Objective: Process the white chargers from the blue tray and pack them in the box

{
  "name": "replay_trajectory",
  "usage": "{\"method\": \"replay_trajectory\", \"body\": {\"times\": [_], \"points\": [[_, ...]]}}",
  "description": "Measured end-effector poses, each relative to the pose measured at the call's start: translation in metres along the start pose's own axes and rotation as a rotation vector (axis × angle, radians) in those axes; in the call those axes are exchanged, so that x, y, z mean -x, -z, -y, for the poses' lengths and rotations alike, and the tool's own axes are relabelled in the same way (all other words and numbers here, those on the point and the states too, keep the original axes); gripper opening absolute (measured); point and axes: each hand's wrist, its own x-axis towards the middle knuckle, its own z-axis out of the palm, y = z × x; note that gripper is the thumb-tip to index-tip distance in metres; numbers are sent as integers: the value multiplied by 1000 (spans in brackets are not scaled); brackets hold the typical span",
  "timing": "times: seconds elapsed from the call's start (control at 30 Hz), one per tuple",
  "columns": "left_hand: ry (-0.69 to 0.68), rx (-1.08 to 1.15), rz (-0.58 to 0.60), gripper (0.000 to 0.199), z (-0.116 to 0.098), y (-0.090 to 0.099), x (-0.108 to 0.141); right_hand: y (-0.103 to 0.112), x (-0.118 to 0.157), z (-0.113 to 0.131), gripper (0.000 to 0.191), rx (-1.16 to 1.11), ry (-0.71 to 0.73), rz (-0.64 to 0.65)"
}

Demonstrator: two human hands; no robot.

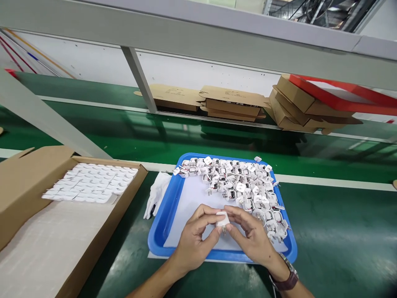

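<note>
Between both hands, over the front of a blue tray, I hold a small white plug adapter with its metal prongs pointing down toward me. My left hand pinches its left side with fingers and thumb. On its right side, the fingertips and thumb of my right hand are closed on the same adapter. Many similar white adapters, several with open housings and wires showing, lie piled along the back and right of the tray. A white sheet lines the tray bottom.
Left of the tray stands an open cardboard box with rows of white pieces at its far end. A white glove lies between box and tray. Flat cartons and a red-edged tray sit behind a grey frame bar.
</note>
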Motion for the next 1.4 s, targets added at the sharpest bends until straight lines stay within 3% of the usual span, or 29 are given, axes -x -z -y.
{"method": "replay_trajectory", "body": {"times": [0.17,0.33,0.47,0.7,0.8,0.93,1.07,1.3,1.4], "points": [[18,5,-2,27,0,3,0,-1,2,1,47,-25,-40,55],[28,-16,-11,26,1,1,-2,-4,1,0,34,-18,-64,-23],[53,-35,14,26,-2,1,-6,-4,-1,-1,42,-56,-139,-37],[123,7,86,50,-5,0,-3,-1,-5,-3,44,-159,-128,-84],[58,-164,23,57,2,-4,0,-4,-5,-5,43,-148,-121,-110],[-146,-462,-49,46,6,-7,0,-6,-5,-7,42,-107,-114,-109],[-317,-563,-67,47,3,-6,-1,-4,-4,-6,44,-105,-144,-108],[-324,-540,-81,51,1,-7,-3,-4,-5,-2,45,-132,-173,-66],[-260,-483,-85,49,0,-6,-3,-4,-5,-2,46,-130,-176,-84]]}}
